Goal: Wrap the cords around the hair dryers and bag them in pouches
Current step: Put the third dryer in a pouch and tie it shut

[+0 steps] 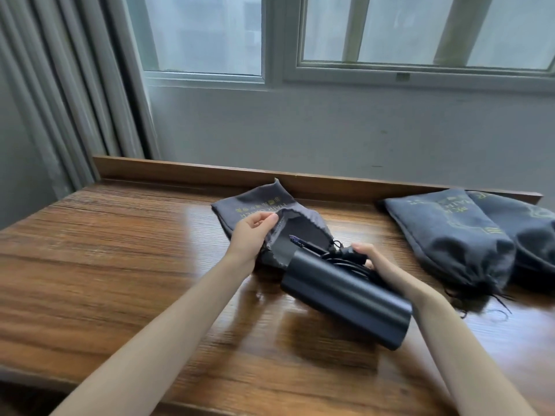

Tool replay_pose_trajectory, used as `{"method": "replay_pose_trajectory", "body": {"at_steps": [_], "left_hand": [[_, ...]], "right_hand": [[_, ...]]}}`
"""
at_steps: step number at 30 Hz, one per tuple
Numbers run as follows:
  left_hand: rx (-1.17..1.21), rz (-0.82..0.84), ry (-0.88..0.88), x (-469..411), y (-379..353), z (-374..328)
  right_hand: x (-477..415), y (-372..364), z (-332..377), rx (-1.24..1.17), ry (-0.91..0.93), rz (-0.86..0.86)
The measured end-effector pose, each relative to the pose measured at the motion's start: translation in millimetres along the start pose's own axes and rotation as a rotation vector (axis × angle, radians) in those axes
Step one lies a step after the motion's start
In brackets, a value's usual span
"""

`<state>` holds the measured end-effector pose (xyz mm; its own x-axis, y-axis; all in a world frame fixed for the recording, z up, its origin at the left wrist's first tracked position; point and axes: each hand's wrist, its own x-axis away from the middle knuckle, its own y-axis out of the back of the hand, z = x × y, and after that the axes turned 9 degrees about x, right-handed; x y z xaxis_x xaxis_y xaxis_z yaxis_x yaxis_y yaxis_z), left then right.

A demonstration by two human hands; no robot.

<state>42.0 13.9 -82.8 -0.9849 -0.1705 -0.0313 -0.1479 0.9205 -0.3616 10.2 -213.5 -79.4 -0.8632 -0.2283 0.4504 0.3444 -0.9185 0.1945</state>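
With the grey cloth pouch (pixel 240 205) pinched open by the left hand (pixel 251 233), the black cylindrical hair dryer (pixel 345 295), gripped by the right hand (pixel 374 261), must next be slid inside.

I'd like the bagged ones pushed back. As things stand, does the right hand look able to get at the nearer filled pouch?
Probably not yet: the right hand grips the hair dryer at its wrapped cord. The filled pouch lies close beside it, only bare table between.
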Motion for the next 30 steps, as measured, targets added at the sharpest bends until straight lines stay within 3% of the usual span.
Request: {"method": "replay_pose_trajectory", "body": {"at_steps": [4, 10, 14, 20, 25, 30], "left_hand": [[-0.12, 0.056, -0.064, 6.8, 3.0, 0.7], [-0.563, 0.239, -0.301, 20.7, 13.9, -2.0], [-0.568, 0.261, -0.404, 19.6, 0.7, -6.4], [-0.64, 0.337, -0.406, 15.6, -30.9, 1.8], [-0.625, 0.318, -0.396, 17.7, -24.2, -1.1], [-0.622, 0.302, -0.351, 18.7, -8.9, -1.7]], "right_hand": [[-6.5, -5.2, -0.6, -0.057, -0.01, 0.009], [-17.4, -4.8, 4.0, -0.256, 0.097, -0.188], [-18.0, -15.7, 8.6, -0.065, 0.164, -0.299], [-23.3, -40.8, 10.3, 0.075, 0.217, -0.265], [-28.3, -43.5, 8.9, 0.01, 0.212, -0.237], [-36.4, -40.6, 1.2, -0.245, 0.115, -0.25]]}}
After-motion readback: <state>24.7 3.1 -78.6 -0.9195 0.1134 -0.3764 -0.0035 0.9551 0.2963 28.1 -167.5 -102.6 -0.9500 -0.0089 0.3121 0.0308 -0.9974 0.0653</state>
